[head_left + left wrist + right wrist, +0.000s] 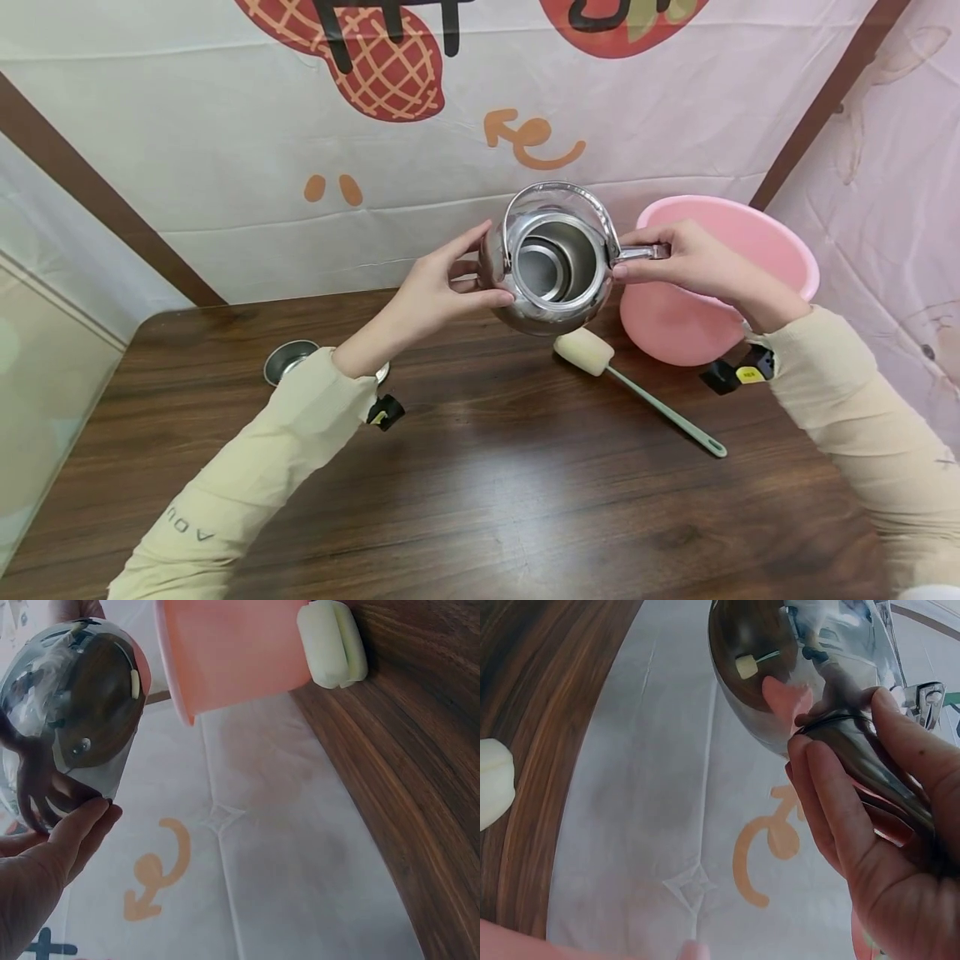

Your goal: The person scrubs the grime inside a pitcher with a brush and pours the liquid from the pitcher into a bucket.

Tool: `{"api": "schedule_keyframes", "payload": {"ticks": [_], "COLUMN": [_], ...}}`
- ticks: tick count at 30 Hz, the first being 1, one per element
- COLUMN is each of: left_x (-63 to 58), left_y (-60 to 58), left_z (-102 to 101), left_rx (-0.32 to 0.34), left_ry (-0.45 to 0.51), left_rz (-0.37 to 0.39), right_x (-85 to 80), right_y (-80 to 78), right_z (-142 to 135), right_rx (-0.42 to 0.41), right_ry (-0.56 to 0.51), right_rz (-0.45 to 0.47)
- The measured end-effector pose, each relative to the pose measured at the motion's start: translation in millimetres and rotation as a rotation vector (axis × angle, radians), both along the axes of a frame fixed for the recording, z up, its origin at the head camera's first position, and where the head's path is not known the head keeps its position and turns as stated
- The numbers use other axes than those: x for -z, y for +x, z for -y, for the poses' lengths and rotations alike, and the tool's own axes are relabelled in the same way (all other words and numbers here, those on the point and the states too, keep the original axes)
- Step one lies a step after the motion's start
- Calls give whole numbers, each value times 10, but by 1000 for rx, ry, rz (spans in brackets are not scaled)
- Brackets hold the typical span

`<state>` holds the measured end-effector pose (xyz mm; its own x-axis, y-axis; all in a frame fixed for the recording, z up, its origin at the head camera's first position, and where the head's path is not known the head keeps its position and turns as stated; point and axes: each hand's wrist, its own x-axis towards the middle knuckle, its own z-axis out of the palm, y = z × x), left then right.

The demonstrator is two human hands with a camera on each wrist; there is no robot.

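A shiny steel kettle [551,321] without a lid is held up over the back of the table, its round opening tilted toward the head camera. My left hand [442,287] holds the rounded body at its left side, thumb in front and fingers spread behind. With my right hand [693,258] I grip the spout on the right; the right wrist view shows fingers and thumb wrapped about the spout [870,761]. The hoop handle [592,200] stands up behind the opening. In the left wrist view, the kettle's polished surface [90,697] reflects a hand.
A pink basin [675,325] leans at the back right. Before it lies a sponge brush [585,350] with a green handle. A small round metal piece [287,358] sits at the left, partly behind my left sleeve. A printed cloth [247,167] hangs behind the brown wooden table [480,500].
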<state>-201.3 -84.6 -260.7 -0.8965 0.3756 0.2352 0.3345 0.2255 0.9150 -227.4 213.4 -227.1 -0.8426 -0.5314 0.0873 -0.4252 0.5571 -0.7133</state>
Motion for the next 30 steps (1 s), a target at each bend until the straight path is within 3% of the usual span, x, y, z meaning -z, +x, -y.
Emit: {"api": "schedule_keyframes", "payload": {"ticks": [8, 13, 20, 22, 27, 30], "left_x": [-13, -18, 2, 14, 53, 81], "left_y": [52, 78, 127, 148, 202, 234], "left_z": [133, 209, 302, 335, 422, 470], "left_rx": [1, -13, -17, -11, -15, -23], "left_ry": [11, -53, -131, -119, -122, -141], "left_rz": [77, 77, 73, 87, 101, 104], "right_x": [7, 10, 76, 94, 142, 173], "right_y": [23, 37, 34, 40, 43, 50], "right_z": [133, 207, 293, 321, 383, 415], "right_rx": [60, 80, 15, 14, 10, -10], "right_ry": [-12, -13, -229, -226, -47, 0], "right_rz": [55, 59, 239, 234, 37, -27]}}
